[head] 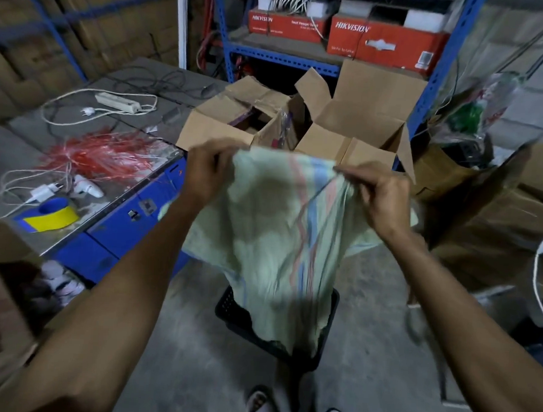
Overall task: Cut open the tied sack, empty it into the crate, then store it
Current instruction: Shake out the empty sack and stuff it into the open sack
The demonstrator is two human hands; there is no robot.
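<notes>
Both hands, left hand [207, 172] and right hand [379, 198], pinch the upper edge of the pale green woven sack [272, 237], each grip closed on cloth, so its long axis hangs straight down into the black crate [228, 306] below.

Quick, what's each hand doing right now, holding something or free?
Left hand: grips the upper edge of the sack, held above the black crate.
Right hand: pinches the same sack's upper edge on the other side.
</notes>
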